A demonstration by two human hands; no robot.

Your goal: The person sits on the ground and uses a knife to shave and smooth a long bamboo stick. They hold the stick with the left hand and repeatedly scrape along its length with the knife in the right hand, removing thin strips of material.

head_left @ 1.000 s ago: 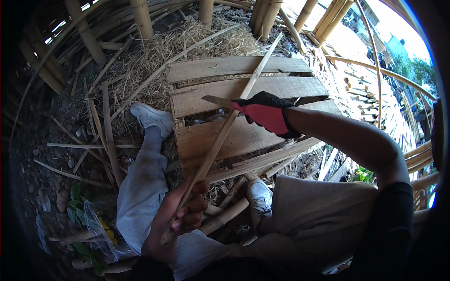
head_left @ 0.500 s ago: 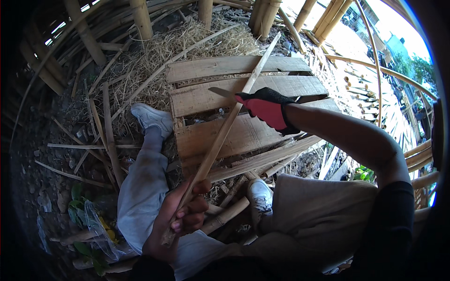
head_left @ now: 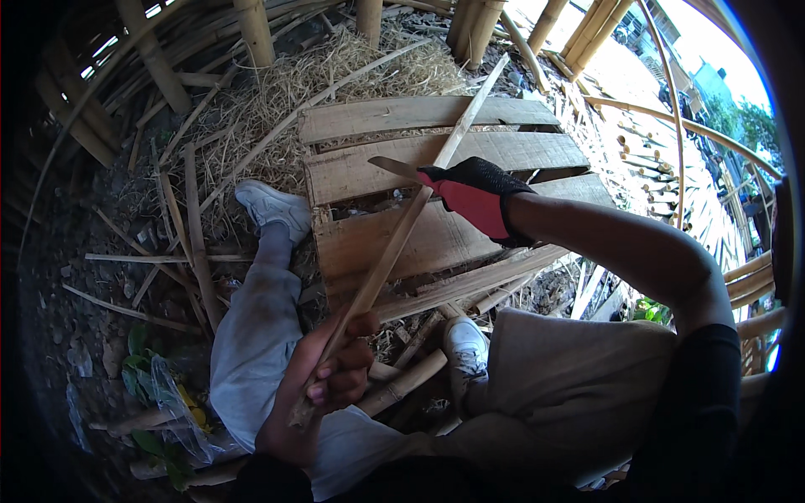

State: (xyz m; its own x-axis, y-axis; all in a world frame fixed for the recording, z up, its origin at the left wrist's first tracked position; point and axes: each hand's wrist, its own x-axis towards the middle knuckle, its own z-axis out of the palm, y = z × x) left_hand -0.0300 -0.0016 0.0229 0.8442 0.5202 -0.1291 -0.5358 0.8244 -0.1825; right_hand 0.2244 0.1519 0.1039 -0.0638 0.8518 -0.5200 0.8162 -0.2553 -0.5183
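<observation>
A long, flat bamboo strip [head_left: 387, 258] slants from low on the left up across a low wooden slat table [head_left: 369, 239]. My bare left hand [head_left: 338, 369] is closed round its near end. In a red and black work glove, my right hand [head_left: 474, 199] grips a knife; the knife's blade [head_left: 392, 168] sticks out to the left, across the strip. The handle is hidden inside the glove. Blade and strip meet near the glove's fingers, though whether the edge bites into the bamboo I cannot tell.
Fine shavings [head_left: 260, 126] heap up behind and left of the table. Loose bamboo strips [head_left: 194, 243] lie on the ground at left. Upright bamboo poles [head_left: 254, 33] stand at the back. A clear plastic bag [head_left: 180, 415] lies at lower left, and cut bamboo pieces [head_left: 407, 381] lie between my feet.
Only slight movement shows. The strip's far end has shifted a little up and right, and the knife has moved slightly left along with the gloved hand. Both hands keep their hold.
</observation>
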